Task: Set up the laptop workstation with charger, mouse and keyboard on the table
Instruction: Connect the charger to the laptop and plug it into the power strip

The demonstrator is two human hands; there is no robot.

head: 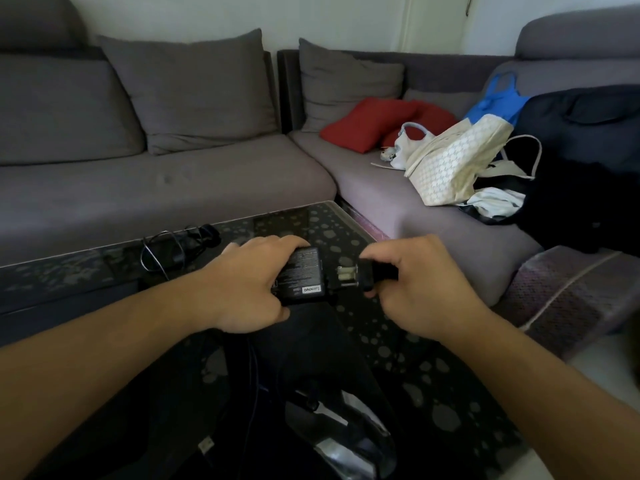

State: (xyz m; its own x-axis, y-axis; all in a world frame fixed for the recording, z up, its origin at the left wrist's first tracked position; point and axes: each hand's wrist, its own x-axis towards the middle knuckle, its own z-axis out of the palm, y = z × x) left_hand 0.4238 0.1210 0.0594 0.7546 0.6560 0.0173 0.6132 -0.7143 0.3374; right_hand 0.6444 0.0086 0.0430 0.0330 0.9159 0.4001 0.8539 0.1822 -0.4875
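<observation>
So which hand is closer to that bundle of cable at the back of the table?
Left. The left hand holds the charger brick just in front of the cable bundle; the right hand is farther right.

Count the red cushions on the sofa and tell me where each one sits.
2. One red cushion lies on the right-hand sofa seat, left of the white handbag; the second red cushion sits just behind it, partly hidden. Others could be hidden behind the bags.

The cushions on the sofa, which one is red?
The red cushion lying flat on the right-hand seat, just left of the white bags. The two big cushions propped against the sofa back are grey.
</observation>
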